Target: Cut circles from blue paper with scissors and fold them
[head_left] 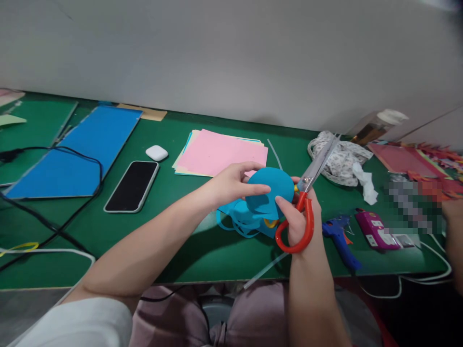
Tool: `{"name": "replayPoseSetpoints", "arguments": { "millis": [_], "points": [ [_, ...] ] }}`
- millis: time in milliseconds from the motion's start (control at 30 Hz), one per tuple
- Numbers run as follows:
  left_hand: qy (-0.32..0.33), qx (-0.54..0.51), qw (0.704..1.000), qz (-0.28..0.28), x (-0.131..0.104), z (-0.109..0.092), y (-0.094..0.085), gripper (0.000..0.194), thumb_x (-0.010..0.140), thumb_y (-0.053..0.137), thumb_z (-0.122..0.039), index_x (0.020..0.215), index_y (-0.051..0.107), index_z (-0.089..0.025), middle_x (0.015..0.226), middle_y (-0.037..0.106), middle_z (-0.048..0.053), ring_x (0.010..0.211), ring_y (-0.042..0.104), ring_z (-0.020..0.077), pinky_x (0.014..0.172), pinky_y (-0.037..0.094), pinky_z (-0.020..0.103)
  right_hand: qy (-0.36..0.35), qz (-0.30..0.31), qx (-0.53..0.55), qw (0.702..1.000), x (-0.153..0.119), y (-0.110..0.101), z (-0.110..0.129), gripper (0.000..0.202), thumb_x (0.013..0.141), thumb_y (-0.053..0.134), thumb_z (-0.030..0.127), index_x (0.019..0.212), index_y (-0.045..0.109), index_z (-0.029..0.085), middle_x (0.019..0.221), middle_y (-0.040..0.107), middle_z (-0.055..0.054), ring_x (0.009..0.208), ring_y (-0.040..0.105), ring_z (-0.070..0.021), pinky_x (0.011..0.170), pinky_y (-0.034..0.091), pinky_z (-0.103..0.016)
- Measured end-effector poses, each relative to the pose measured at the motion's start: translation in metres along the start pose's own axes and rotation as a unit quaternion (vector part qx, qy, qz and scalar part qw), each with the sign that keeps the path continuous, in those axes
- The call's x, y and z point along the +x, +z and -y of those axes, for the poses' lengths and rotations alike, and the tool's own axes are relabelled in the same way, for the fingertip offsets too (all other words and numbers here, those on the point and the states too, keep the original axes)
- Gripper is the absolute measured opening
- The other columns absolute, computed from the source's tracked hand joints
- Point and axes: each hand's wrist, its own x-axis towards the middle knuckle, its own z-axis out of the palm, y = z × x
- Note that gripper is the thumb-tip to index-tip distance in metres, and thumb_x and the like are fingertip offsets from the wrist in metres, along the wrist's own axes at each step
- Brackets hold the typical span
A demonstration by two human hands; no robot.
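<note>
A rounded blue paper piece (269,190) is held up between both hands above the green table (181,255). My left hand (240,183) grips its left side, thumb on the front and fingers partly behind. On its lower right edge presses the thumb of my right hand (298,212). Red-handled scissors (306,212) hang on that same hand, their blades pointing up and to the right. Beneath the hands lie blue paper scraps and curled strips (240,217). Something yellow shows just under the blue piece, mostly hidden.
Behind the hands is a stack of pink and other coloured paper (220,154). A phone (132,187), white case (156,153) and blue board (79,154) lie left. To the right are a patterned cloth (336,159), blue glue gun (340,241), pink power strip (376,229) and another person's arm.
</note>
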Motion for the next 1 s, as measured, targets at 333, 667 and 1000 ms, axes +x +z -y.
{"name": "replayPoseSetpoints", "arguments": {
  "millis": [333,667,1000],
  "points": [
    [0.019,-0.031,0.999,0.013,0.0028,0.0058,0.0055,0.038,0.070,0.073,-0.014,0.106,0.061,-0.011,0.096,0.069,0.006,0.084,0.065,0.0150,0.075,0.055,0.029,-0.001,-0.002,-0.032,0.999,-0.0008,-0.0002,-0.0005,0.039,0.069,0.073,0.035,0.103,0.057,0.026,0.079,0.064,0.001,0.064,0.062,-0.0180,0.057,0.053,-0.032],
    [0.019,-0.020,1.000,0.010,0.0024,0.0047,0.0061,0.041,0.069,0.074,-0.016,0.108,0.061,-0.012,0.099,0.069,0.008,0.087,0.065,0.0167,0.077,0.055,0.031,-0.015,0.009,-0.040,0.999,-0.0025,-0.0016,0.0040,0.036,0.070,0.072,0.034,0.102,0.057,0.027,0.079,0.064,0.002,0.063,0.061,-0.0168,0.055,0.051,-0.030],
    [0.049,-0.015,0.999,-0.009,0.0016,0.0039,0.0073,0.044,0.068,0.074,-0.014,0.110,0.059,-0.012,0.104,0.066,0.007,0.091,0.064,0.0157,0.077,0.055,0.028,-0.004,0.001,-0.034,0.999,-0.0022,-0.0008,0.0053,0.038,0.068,0.073,0.033,0.102,0.057,0.026,0.077,0.063,0.002,0.061,0.060,-0.0154,0.054,0.051,-0.028]
  ]
}}
